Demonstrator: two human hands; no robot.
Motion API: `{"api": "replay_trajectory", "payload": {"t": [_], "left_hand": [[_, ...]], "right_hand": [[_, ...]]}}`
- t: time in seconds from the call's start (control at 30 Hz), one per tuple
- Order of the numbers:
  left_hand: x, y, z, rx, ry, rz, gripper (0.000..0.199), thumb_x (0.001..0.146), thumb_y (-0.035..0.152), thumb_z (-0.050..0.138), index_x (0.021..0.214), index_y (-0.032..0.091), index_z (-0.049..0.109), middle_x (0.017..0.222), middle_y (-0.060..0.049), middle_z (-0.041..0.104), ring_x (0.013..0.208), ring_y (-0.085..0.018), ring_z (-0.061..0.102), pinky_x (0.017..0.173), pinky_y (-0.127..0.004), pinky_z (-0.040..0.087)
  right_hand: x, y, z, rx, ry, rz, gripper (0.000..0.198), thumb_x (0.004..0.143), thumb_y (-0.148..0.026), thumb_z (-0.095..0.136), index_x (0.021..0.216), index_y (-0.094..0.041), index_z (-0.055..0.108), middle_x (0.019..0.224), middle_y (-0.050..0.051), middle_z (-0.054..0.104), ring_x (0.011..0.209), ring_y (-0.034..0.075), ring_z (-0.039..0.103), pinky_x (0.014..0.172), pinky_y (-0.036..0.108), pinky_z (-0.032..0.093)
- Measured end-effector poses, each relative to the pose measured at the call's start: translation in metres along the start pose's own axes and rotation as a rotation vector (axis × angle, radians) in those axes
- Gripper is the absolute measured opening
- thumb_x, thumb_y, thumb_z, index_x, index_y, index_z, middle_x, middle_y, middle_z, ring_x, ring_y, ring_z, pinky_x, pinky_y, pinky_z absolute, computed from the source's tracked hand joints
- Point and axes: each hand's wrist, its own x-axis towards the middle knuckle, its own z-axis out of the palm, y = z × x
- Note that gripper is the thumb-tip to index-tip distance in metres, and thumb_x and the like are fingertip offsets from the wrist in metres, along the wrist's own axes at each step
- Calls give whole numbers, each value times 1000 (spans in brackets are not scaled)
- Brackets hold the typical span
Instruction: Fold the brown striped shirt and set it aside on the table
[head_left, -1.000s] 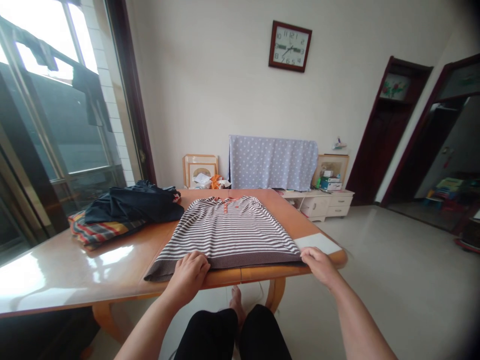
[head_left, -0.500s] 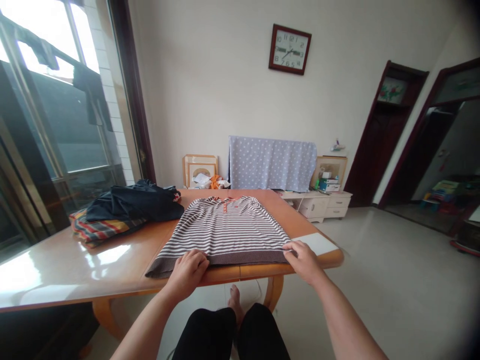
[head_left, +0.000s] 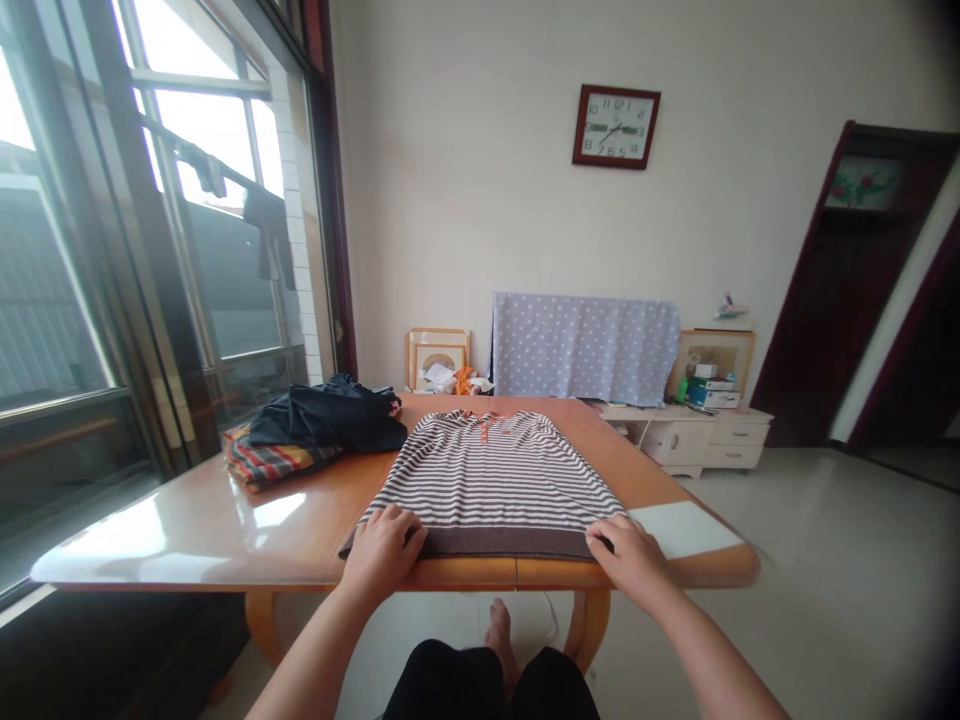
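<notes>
Two bare hands stand well apart in the head view, the left hand (head_left: 384,548) over one end of the dark hem (head_left: 510,542) and the right hand (head_left: 628,548) curled at the other; whether they pinch the knit or merely press it, I cannot tell. Between them the striped shirt (head_left: 495,480) lies spread near the table's front edge, collar pointing away. Even, light tension would suit best here, I judge, since ribbing stretches easily and faint ripples cross the body. Thin knit, orange-trimmed placket (head_left: 484,432), glossy wooden table (head_left: 180,545); rumpled dark cloth (head_left: 330,415) tops folded plaid fabric (head_left: 270,458) to the left.
</notes>
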Motion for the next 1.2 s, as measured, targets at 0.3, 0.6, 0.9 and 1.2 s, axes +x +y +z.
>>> {"api": "replay_trajectory", "payload": {"t": [0.3,0.6,0.9,1.2], "left_hand": [[-7,-29,-18,-210,-15,-65,30,95,42,47,74,23,58,79,-1,63,80,-19,58,70,-28,38],[-7,-76,-20,-337,42,-301,18,78,18,51,91,21,64,86,-2,64,82,-19,59,72,-29,43],[-22,-81,-28,-321,-70,-219,29,68,12,53,94,21,62,95,-2,60,90,-19,58,78,-29,44],[-26,-89,-19,-239,-23,-174,26,70,12,54,92,22,64,92,-2,59,89,-19,56,78,-29,42]], "right_hand": [[7,22,-2,2,-96,17,33,91,-47,46,68,-25,57,78,3,64,78,22,59,70,31,41],[29,-88,4,277,-170,-217,19,88,-34,52,85,-25,68,91,4,69,91,22,61,82,32,45],[34,-178,34,238,-261,-358,12,85,-23,61,91,-26,71,99,4,68,98,21,59,88,31,43],[38,-180,42,195,-247,-315,19,90,-24,54,85,-26,71,92,2,67,92,19,59,82,28,39]]}}
